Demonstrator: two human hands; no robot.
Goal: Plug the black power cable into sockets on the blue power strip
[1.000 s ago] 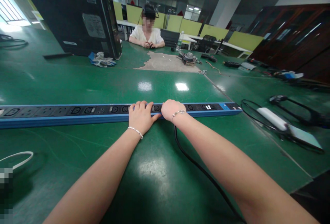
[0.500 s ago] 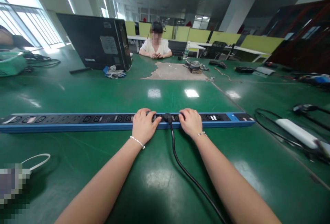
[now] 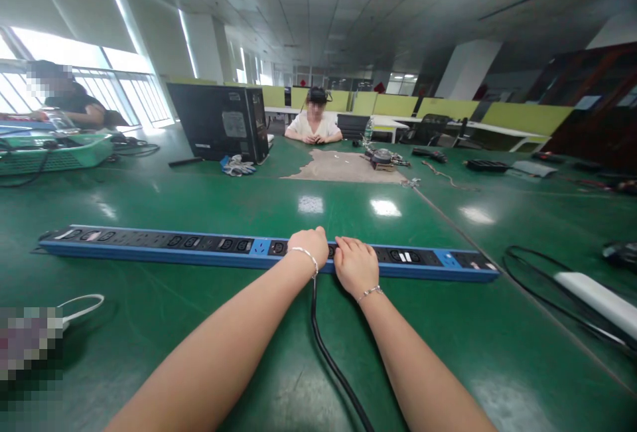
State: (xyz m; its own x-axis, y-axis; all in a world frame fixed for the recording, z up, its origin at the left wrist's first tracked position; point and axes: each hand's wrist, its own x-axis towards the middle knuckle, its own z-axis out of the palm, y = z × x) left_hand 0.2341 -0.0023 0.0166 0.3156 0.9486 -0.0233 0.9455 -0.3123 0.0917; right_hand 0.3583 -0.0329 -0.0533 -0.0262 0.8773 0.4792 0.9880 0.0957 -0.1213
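Observation:
A long blue-and-black power strip [image 3: 164, 254] with rows of sockets lies across the green table, slightly slanted. Near its middle, my left hand [image 3: 309, 249] is closed over the black plug, which it hides. The plug's thick black cord [image 3: 326, 349] comes out below that hand and runs down toward me. Just to the right, my right hand [image 3: 356, 265] grips the strip, its fingers close together over the top. Whether the plug sits fully in its socket is hidden.
Behind the strip stand a black computer case [image 3: 219, 120] and gloves [image 3: 237, 166]. A green basket [image 3: 84, 153] is at left, a white adapter-like bar [image 3: 600, 299] with black cable at right. One person [image 3: 314, 123] sits opposite, another [image 3: 79, 103] at far left.
My left hand has moved right and closed over the plug. My right hand has shifted slightly left along the strip. The view has tilted up, and the strip now lies at a slant.

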